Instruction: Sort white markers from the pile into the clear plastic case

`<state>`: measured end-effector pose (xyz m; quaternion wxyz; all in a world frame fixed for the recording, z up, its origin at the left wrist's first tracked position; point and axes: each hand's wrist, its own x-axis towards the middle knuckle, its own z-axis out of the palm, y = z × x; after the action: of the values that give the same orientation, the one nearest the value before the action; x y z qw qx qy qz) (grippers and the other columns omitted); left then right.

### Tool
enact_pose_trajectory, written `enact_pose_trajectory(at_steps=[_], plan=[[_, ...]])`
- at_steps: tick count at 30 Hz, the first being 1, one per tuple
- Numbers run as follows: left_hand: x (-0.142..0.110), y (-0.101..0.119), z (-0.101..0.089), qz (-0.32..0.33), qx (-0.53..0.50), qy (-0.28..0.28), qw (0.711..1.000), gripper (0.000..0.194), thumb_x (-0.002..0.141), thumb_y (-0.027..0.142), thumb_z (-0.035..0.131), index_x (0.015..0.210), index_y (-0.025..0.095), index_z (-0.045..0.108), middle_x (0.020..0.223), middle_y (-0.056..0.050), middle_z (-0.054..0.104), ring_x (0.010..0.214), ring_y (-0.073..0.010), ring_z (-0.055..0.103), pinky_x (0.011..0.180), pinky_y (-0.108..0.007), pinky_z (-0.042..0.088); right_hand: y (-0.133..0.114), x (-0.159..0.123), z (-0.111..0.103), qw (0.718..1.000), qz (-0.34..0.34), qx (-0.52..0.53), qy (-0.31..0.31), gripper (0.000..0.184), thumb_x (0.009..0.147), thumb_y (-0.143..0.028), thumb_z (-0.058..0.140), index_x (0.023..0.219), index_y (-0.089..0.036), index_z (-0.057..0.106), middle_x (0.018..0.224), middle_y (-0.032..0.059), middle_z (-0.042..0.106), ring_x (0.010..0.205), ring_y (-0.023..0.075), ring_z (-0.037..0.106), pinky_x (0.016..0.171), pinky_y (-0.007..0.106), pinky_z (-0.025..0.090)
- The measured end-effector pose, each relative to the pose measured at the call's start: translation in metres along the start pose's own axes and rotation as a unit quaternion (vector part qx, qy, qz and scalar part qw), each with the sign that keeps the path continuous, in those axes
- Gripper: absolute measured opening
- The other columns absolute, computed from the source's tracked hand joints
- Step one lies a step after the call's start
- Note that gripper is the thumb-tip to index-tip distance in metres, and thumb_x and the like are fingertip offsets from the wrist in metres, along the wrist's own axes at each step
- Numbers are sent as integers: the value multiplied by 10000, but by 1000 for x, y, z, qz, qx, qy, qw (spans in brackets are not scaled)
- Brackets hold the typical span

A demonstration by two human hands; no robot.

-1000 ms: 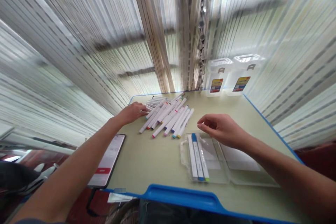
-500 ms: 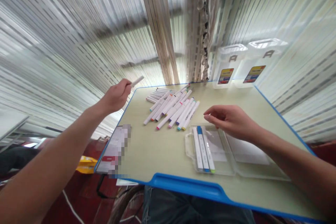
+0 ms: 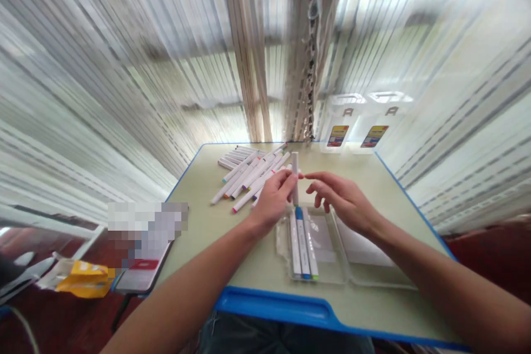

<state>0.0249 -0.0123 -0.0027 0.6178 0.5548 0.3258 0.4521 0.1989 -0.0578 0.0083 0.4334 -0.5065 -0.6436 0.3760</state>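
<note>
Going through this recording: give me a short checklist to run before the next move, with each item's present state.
Held marker: ok. The left hand grips a white marker upright.
Right hand: ok. The right hand holds nothing, its fingers beside the marker.
Case: ok. The clear plastic case lies open, with three markers inside.
Loose markers: ok. The loose markers lie inside the desk's blue edge.
Held marker's colour: cannot tell. No coloured end shows.
</note>
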Motion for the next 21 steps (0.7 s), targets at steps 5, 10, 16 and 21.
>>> enact_pose_trajectory(at_steps=[5,10,16,21], plan=[[-9,-6,-2,-25,-60,-12,998,342,850,461,711,970,144,666,684,17,561,566,-92,513,554,-223,438,-5,-1,2,997,-49,-60,-29,429,936,-426,616,1230,-114,650,737,38,717,587,132,620,548,236,489],[-11,-5,0,-24,-75,-14,997,313,821,410,753,939,132,668,692,-2,617,559,-95,545,543,-222,449,-3,-1,3,997,-55,-43,-24,422,921,-400,651,1233,-116,672,697,29,714,555,128,609,529,238,480],[-5,0,-12,4,-81,15,997,254,853,387,731,929,154,663,626,39,561,526,-79,511,531,-217,432,-3,1,0,991,-85,-81,61,192,869,-300,725,980,-154,784,865,72,776,726,167,671,635,264,508],[-1,1,-17,17,-74,19,997,195,872,326,716,917,140,678,647,30,575,534,-72,510,530,-211,420,-2,2,-2,991,-73,-62,90,223,827,-330,773,957,-148,782,821,65,758,699,165,659,606,259,512]])
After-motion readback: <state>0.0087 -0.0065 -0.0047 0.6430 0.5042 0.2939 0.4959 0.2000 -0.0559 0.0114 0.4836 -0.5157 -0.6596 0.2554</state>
